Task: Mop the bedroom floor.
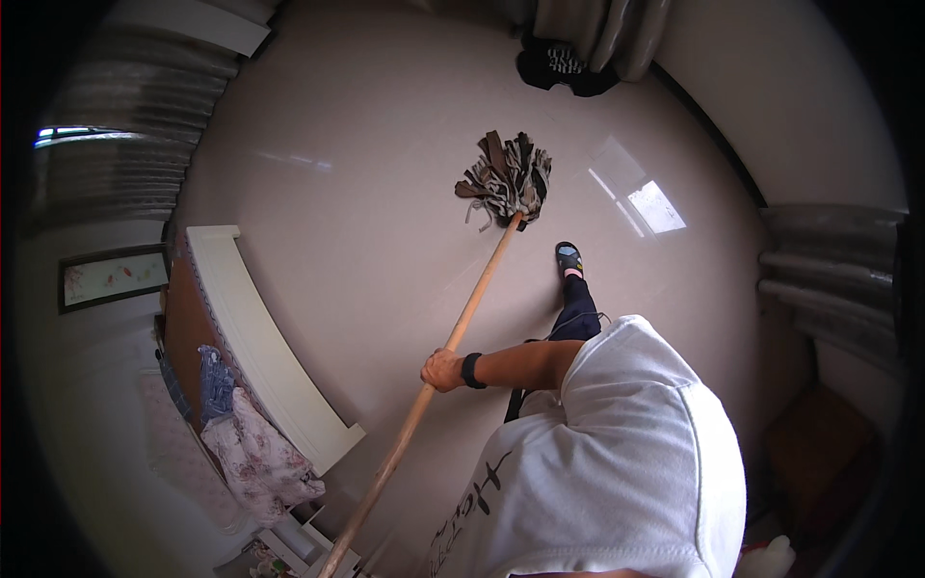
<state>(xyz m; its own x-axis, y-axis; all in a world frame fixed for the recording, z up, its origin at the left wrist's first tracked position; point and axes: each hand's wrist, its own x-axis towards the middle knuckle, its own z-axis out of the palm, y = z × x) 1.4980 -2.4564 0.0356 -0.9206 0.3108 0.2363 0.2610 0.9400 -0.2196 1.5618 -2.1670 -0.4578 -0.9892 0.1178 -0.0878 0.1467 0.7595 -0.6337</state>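
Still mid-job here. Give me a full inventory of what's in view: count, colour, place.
Mop: 1, brown, grey and black, upper centre
Handle: 1, wood-coloured, mop to bottom edge
Floor: 1, pale beige, middle
Reflection: 1 bright patch, white, floor right
Curtains: 3 areas, grey-brown, left, top, right
Dark item: 1, black, by top curtain, kind unclear
Bed: 1, cream frame, left
Floral cloth: 1, pink, on bed
Blue cloth: 1, blue, on bed
Picture: 1, dark frame, far left
White item: 1, white, bottom right, kind unclear
Wristband: 1, black, centre
Slipper: 1, dark, below mop
Shirt: 1, white, bottom
Right hand: 1, bare, gripping handle
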